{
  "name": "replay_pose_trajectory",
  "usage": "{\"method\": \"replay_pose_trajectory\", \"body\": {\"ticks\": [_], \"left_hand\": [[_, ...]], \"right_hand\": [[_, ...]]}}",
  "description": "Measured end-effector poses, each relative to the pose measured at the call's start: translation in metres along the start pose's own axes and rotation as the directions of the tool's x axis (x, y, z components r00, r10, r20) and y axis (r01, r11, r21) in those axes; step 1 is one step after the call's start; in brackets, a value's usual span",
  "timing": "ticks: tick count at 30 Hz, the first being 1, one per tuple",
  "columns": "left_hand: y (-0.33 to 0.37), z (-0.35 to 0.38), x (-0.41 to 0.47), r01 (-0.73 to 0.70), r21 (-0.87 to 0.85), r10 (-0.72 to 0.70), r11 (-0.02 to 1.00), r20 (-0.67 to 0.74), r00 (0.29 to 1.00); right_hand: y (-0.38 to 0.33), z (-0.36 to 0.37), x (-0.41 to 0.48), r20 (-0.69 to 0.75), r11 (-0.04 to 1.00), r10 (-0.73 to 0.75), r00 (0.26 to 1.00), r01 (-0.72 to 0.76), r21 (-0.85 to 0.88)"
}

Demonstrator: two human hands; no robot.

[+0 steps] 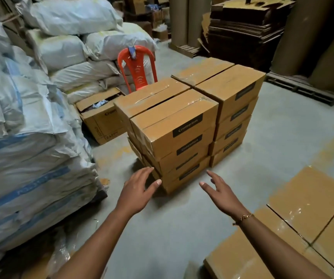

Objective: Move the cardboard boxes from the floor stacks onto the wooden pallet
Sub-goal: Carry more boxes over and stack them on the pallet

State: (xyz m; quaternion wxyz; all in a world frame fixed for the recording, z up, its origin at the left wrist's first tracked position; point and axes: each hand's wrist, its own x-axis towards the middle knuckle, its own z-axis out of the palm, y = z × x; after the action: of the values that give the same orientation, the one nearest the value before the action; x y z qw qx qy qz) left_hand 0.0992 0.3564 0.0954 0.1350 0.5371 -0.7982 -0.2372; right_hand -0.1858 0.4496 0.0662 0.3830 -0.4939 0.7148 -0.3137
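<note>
Left hand (137, 190) and right hand (220, 190) empty, fingers (144, 172) spread, near the floor stacks (174, 125). Four stacks waiting. Taped boxes (311, 200) lower right; I can't see a pallet. Most work remains, I judge.

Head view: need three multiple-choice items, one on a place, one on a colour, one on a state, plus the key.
1. Where is the open carton?
A. in the person's arms
B. on the floor left of the box stacks, by the sacks
C. on a shelf

2. What colour is the plastic chair?
A. blue
B. green
C. red

3. How are the left hand and right hand?
A. both open, holding nothing
B. both gripping a box
C. both in fists

Key: 1 B, it sits on the floor between the sacks and the stacks; 2 C, its back and legs are plainly red; 3 A, the fingers are spread, reaching toward the near stack.
</note>
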Motion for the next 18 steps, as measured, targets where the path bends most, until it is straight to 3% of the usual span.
{"method": "replay_pose_trajectory", "body": {"ticks": [12,18], "left_hand": [[-0.051,-0.018,0.200,-0.029,-0.051,0.033,0.998,0.090,0.995],[-0.115,-0.029,0.339,-0.055,-0.060,0.065,0.997,0.176,0.982]], "right_hand": [[-0.037,0.024,0.145,0.059,0.992,0.121,0.991,-0.122,0.014],[-0.053,0.062,0.259,0.035,0.957,0.257,0.966,-0.259,0.133]]}}
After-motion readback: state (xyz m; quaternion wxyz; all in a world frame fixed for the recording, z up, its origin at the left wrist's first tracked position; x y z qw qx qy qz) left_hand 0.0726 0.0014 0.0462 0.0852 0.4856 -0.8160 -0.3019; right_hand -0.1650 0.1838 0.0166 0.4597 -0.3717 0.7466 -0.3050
